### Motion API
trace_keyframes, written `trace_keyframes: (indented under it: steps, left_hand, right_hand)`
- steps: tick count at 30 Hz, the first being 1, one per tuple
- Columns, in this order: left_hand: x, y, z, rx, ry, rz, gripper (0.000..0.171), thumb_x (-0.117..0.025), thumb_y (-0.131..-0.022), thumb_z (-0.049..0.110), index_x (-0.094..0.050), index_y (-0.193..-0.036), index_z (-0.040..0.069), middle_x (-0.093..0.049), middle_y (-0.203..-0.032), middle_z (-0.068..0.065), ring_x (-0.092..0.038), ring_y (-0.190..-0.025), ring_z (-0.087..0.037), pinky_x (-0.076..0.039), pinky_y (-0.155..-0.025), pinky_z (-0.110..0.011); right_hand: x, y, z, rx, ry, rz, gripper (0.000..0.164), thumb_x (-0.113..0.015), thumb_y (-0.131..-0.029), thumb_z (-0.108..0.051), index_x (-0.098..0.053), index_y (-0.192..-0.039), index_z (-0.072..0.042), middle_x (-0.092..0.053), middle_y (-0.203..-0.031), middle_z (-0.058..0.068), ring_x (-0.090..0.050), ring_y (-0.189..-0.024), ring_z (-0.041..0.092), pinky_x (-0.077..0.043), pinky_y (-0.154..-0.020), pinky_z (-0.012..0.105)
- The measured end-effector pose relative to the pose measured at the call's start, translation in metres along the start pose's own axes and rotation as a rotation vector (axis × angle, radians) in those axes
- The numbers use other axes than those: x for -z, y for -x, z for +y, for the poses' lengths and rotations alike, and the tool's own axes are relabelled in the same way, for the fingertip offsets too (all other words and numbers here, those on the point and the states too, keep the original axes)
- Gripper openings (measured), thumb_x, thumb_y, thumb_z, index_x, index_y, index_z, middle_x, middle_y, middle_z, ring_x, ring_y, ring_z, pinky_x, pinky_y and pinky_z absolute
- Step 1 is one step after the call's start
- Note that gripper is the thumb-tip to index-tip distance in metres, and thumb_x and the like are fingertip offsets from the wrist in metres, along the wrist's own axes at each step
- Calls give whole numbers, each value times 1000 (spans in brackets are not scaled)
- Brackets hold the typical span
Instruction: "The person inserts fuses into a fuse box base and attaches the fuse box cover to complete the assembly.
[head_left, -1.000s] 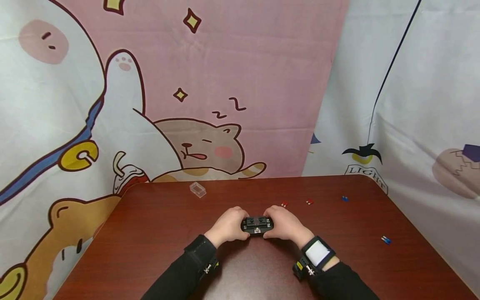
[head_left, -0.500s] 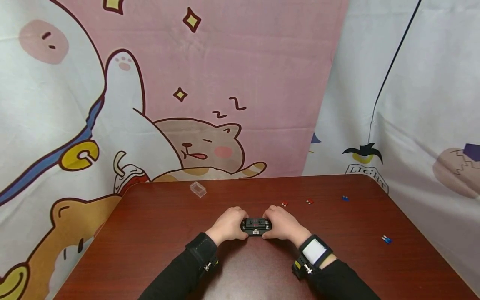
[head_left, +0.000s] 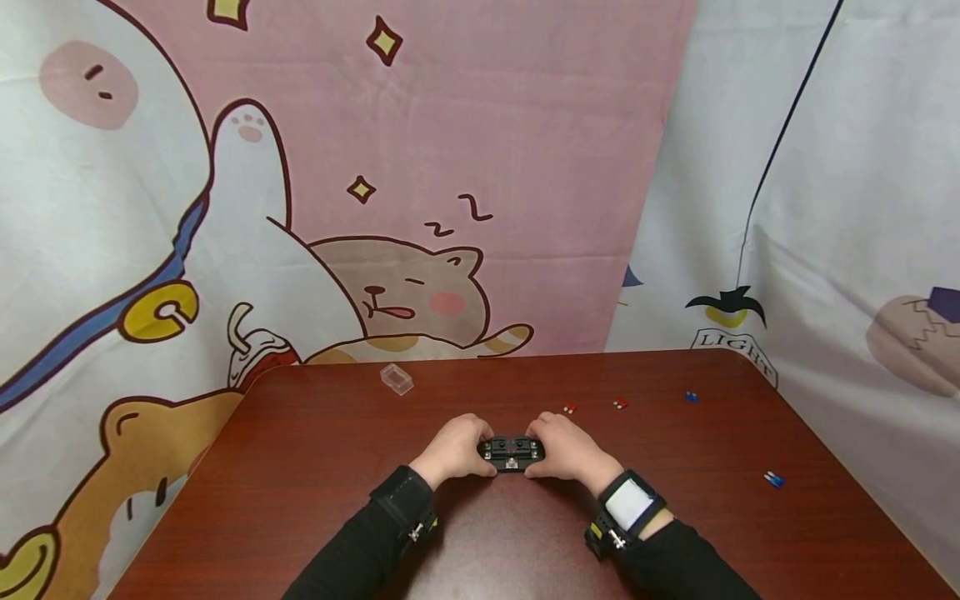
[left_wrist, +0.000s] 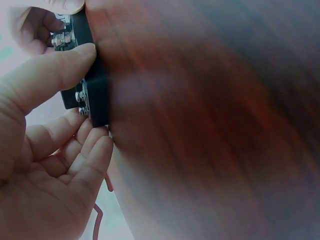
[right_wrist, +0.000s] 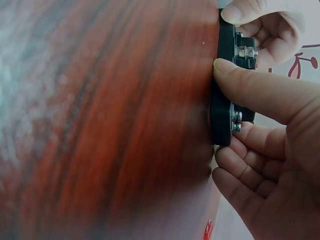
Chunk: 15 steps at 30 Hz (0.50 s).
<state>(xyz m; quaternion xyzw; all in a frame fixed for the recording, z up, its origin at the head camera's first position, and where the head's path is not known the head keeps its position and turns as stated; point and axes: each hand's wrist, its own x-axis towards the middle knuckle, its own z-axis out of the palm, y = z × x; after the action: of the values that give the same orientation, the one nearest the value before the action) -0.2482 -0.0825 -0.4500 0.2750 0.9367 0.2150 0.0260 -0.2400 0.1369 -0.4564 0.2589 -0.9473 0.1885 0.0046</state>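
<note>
A small black block with metal screw terminals [head_left: 512, 455] sits on the brown table, between both hands. My left hand [head_left: 456, 451] grips its left end, thumb on the near side and fingers round the far side. At the right end my right hand [head_left: 570, 448] holds it the same way. In the left wrist view the left thumb [left_wrist: 75, 65] presses the black base while the fingers curl at its end. The right wrist view has the right thumb [right_wrist: 240, 80] on the base, with silver screws [right_wrist: 237, 120] showing beside the fingers.
A clear plastic box [head_left: 397, 379] lies near the table's back edge. Small red pieces [head_left: 620, 404] lie beyond the right hand. Farther right are a small blue piece [head_left: 691, 397] and another blue piece with pale prongs [head_left: 773, 479]. A printed cloth [head_left: 555, 167] hangs behind the table.
Both hands keep their hold on the black block. It has shifted very slightly left, and little else differs.
</note>
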Motion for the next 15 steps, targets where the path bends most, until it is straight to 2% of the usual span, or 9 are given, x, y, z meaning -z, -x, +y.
trace_keyframes:
  steps: [3,9,12,15]
  left_hand:
    - [0,0,-1,7,14,6,40,-93,-64,24,-72,-92,6,-59,-85,1,-54,-77,-12,-46,-75,-31]
    - [-1,-1,-2,20,7,12,41,-94,-63,24,-72,-92,6,-59,-85,1,-54,-77,-13,-46,-75,-31]
    - [0,0,0,15,-8,13,41,-93,-63,25,-72,-93,6,-60,-85,1,-55,-78,-13,-47,-76,-31]
    - [1,0,1,8,-16,16,42,-93,-63,26,-73,-93,6,-61,-86,0,-56,-80,-14,-47,-77,-32]
  right_hand:
    - [1,1,2,20,-28,-10,40,-89,-69,-29,-68,-96,-8,-56,-91,0,-54,-84,17,-48,-77,39]
    - [8,5,10,30,-136,-30,35,-81,-81,-28,-70,-106,-5,-62,-95,2,-60,-86,18,-51,-79,39]
    - [14,6,13,-7,-160,-7,32,-78,-85,-26,-70,-106,-4,-65,-96,4,-62,-87,21,-52,-79,40]
    - [20,5,16,-86,-155,23,27,-78,-86,-23,-71,-104,-5,-66,-94,3,-62,-86,21,-51,-78,40]
